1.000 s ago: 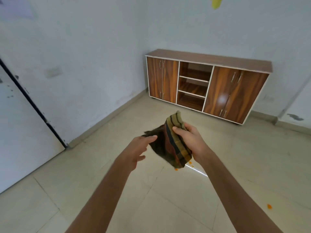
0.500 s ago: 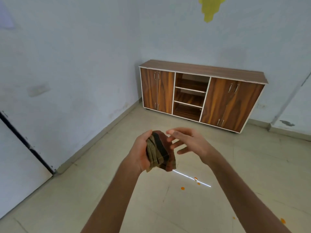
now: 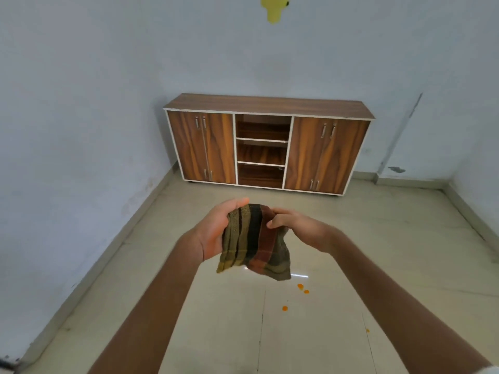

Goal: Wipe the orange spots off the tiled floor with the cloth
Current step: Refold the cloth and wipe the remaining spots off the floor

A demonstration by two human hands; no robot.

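Holding a striped cloth (image 3: 253, 242) out in front at chest height, both hands meet over the tiled floor (image 3: 405, 265). The left hand (image 3: 216, 230) cups the cloth's left edge, palm turned inward, fingers curled round behind the top of the fabric. The right hand (image 3: 294, 225) pinches the upper right part, thumb and fingertips closed on the weave. Between them the cloth hangs folded, with bands of olive, black and rust red, its lower corners drooping free toward 6 o'clock.

Down on the floor, the orange spots (image 3: 300, 286) lie at about 5 o'clock from the cloth, clear of it: two close together just below the cloth's lower right corner, one (image 3: 284, 308) a little nearer the camera, and a tiny fleck (image 3: 367, 330) farther off toward 4 o'clock. A bright streak of reflected light (image 3: 302, 276) shows on the tile just beside the hanging corner.

At 12 o'clock, against the far wall (image 3: 351, 49), stands a wooden cabinet (image 3: 270, 147) with two pairs of shut doors flanking open middle shelves. A yellow patch (image 3: 274, 9) marks the wall high above it.
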